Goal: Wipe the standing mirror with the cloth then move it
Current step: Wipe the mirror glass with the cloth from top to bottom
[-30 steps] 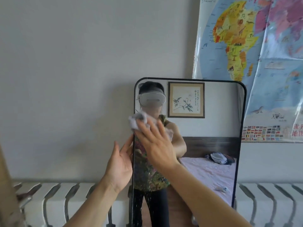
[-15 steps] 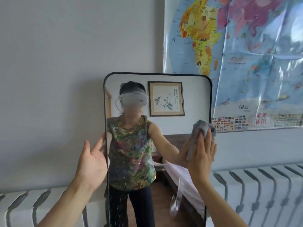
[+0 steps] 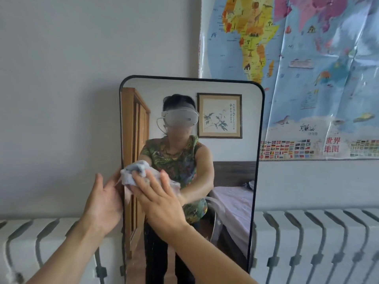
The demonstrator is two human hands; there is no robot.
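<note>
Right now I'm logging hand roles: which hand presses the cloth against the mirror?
The right hand: its flat fingers press the crumpled pale grey cloth onto the black-framed standing mirror. The left hand holds no cloth; it rests at the mirror's left edge.

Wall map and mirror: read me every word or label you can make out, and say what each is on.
"世界地图": red characters low on the world map, beside the flag strip.
"西": on the map's blue sea, left of Africa.
Other map labels: too small to read.
Calligraphy on the framed painting reflected in the mirror: too small to read.
</note>
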